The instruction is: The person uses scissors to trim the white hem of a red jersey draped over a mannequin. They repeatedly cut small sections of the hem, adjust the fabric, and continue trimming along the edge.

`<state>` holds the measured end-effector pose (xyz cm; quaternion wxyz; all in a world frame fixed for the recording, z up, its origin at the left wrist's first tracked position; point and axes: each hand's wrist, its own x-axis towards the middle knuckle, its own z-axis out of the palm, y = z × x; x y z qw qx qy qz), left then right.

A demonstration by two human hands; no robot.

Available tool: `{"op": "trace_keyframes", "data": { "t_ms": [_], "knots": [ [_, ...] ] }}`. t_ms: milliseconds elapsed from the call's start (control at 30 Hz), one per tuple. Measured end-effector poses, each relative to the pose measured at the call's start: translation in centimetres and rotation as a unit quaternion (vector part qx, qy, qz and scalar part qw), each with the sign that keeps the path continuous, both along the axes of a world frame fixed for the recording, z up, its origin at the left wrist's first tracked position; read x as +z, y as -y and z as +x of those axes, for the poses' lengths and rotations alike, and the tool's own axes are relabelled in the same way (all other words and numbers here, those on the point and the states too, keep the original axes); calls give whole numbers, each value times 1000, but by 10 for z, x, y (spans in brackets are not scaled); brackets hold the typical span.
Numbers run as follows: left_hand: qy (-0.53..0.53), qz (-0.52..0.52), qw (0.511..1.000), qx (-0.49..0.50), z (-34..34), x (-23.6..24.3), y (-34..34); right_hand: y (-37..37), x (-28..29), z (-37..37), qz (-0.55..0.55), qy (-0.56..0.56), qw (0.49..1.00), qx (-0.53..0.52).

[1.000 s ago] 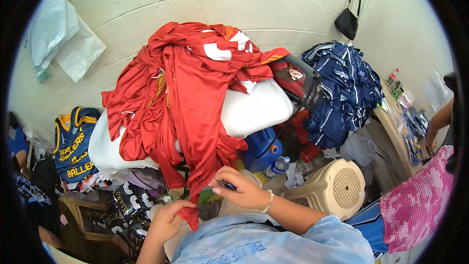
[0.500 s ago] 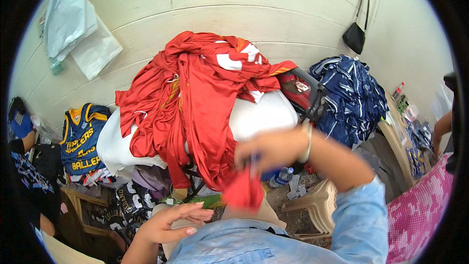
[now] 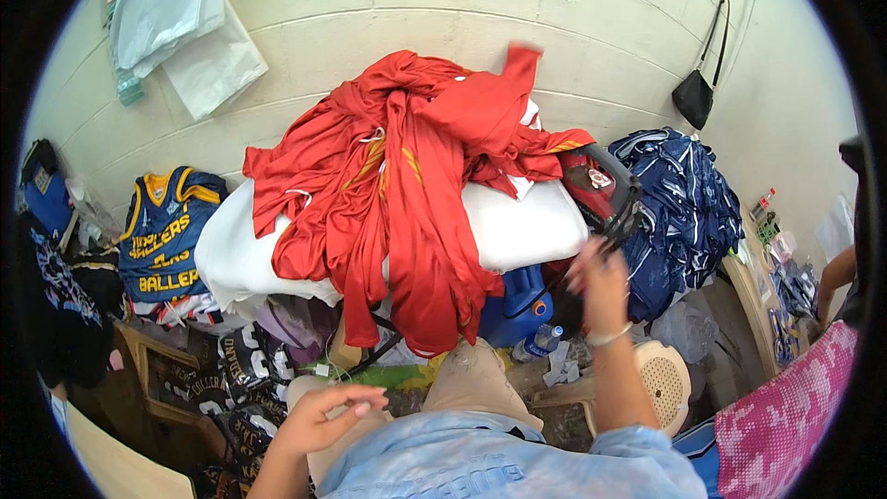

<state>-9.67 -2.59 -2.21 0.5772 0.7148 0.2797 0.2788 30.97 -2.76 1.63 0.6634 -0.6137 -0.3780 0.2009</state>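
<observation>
A heap of red garments (image 3: 420, 185) with yellow and white trim lies over a white padded board (image 3: 527, 226) in front of me. On top of the heap is a red cloth piece (image 3: 480, 106), its upper corner smeared by motion. My left hand (image 3: 333, 414) hovers low over my lap, open with loosely bent fingers and nothing visible in it. My right hand (image 3: 599, 288) is off the board's right end, below a red and dark grey bag-like thing (image 3: 591, 180). Its fingers are blurred; whether they hold the dark thing beside them cannot be told.
Dark blue garments (image 3: 679, 212) are piled at the right. A blue jug (image 3: 517, 305) and a water bottle (image 3: 538, 342) stand under the board. To the left hangs a navy and yellow jersey (image 3: 164, 245). A beige plastic stool (image 3: 661, 383) and another person's arm (image 3: 836, 263) are at right.
The red cloth has left my right hand and now lies atop the heap. My right hand has moved to the right, away from my lap. My left hand stays nearly in place.
</observation>
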Motion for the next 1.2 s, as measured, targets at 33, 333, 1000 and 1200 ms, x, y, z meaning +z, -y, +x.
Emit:
{"op": "trace_keyframes", "data": {
  "t_ms": [33, 333, 1000, 1200],
  "knots": [
    [-12, -14, 1000, 16, 2, -1, -3, 6, -24, -19, -103, -29, 994, 19],
    [-7, 145, 989, 36, 29, 3, -9, -23, -55, -77, 15, 264, 955, 137],
    [173, -38, 970, 166, 0, -26, 21, 45, 52, -62, 75, -122, 947, 289],
    [187, -56, 980, -30, 70, -17, 22, 49, 47, -126, 54, -41, 934, 350]
  ]
}}
